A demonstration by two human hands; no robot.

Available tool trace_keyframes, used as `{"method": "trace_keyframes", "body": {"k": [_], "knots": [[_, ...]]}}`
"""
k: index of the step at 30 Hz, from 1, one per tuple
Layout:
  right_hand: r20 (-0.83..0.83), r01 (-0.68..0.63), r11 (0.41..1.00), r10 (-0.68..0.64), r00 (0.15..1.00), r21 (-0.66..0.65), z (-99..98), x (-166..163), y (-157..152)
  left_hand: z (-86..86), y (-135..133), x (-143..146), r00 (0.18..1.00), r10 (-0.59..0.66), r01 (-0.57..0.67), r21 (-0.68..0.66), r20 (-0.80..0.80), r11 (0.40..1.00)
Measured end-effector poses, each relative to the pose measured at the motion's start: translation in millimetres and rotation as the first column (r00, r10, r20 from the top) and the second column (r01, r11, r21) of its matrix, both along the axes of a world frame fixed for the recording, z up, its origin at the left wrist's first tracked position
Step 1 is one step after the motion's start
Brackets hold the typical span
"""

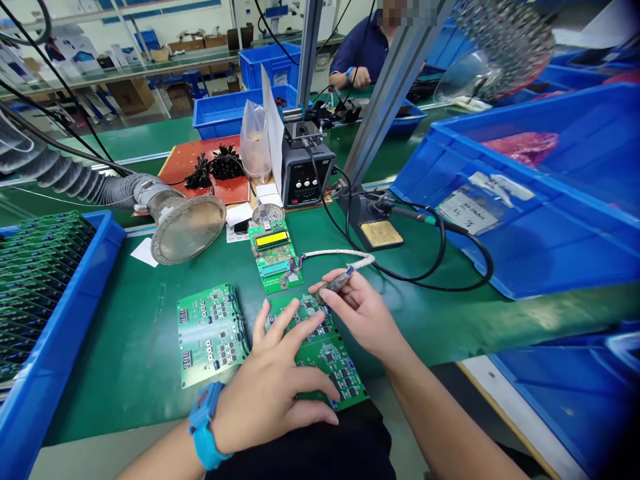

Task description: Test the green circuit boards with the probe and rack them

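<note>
Two joined green circuit boards (327, 350) lie at the table's front edge, partly hidden by my hands. My left hand (280, 380), with a blue strap on its wrist, rests over them with fingers spread. My right hand (367, 310) pinches a grey probe (336, 285) whose tip is down at the upper board. From the probe a white sleeved cable (345, 255) runs to a programmer board (273, 257) with a lit yellow display, just beyond. Left of my hands sits a stack of similar green boards (213, 333).
A blue bin of upright boards (107, 247) stands at the left, below a fume hose nozzle (187, 227). Behind are a soldering station (306, 175) and an iron in its stand (400, 210). A large blue bin (460, 147) borders the right. A co-worker (363, 50) sits opposite.
</note>
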State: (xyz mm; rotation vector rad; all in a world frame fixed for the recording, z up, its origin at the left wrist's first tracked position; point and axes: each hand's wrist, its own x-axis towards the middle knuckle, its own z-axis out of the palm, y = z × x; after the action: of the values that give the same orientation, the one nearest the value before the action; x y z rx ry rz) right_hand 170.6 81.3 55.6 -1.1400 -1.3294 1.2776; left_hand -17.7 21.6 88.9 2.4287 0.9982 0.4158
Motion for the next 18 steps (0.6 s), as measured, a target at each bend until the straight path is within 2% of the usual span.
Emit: {"method": "trace_keyframes", "body": {"k": [5,9,12,18], "knots": [[0.006,0.005,1.000,-0.006,1.000,0.008,-0.8,-0.6,1.7,0.1,0.5,-0.9,1.000,0.002,-0.002,-0.023,0.005,1.000],[0.045,0.047,0.996,-0.050,0.998,0.073,2.7,2.7,-4.2,2.0,2.1,-0.4,1.000,0.005,-0.005,-0.056,-0.006,0.998],[0.054,0.091,0.989,-0.098,0.994,0.118,9.1,10.8,-21.8,2.9,2.5,-0.8,1.000,0.002,-0.002,-0.074,-0.011,0.997],[0.198,-0.009,0.999,-0.002,0.980,0.050,8.2,25.5,-61.4,3.0,1.6,-1.6,1.000,0.001,-0.001,-0.083,-0.008,0.997]]}}
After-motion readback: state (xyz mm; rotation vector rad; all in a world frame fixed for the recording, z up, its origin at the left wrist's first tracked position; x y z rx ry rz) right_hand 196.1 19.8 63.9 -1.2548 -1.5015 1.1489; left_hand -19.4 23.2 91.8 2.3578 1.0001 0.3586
